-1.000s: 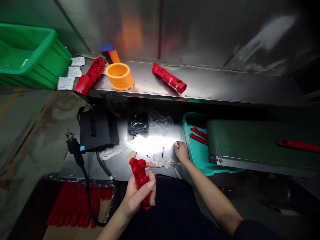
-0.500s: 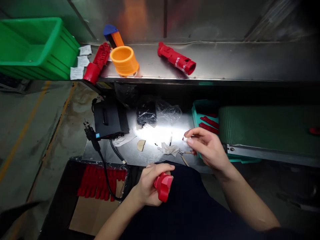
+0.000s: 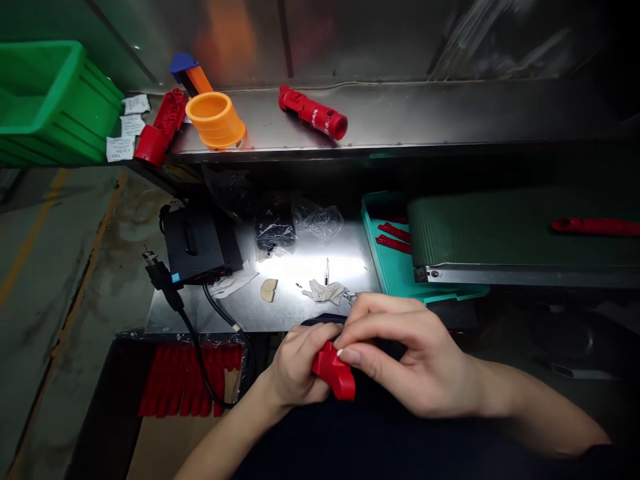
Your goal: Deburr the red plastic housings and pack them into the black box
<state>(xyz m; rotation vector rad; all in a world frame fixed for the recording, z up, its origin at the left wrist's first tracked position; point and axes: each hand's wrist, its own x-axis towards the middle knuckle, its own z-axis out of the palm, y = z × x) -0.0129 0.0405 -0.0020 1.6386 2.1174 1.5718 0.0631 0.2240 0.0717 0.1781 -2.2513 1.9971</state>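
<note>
Red plastic part (image 3: 333,372): clamped in my left hand (image 3: 295,367), right hand (image 3: 405,353) pinching its top.
White slips (image 3: 127,130): print too small to read.

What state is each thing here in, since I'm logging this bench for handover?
Red plastic part, held between both hands.
Left hand, gripping the part.
Right hand, pressed on the part.
Orange plastic ring, standing on end on the steel shelf.
Red plastic tube, lying on its side on the steel shelf.
White cloth, crumpled on the steel bench.
</note>
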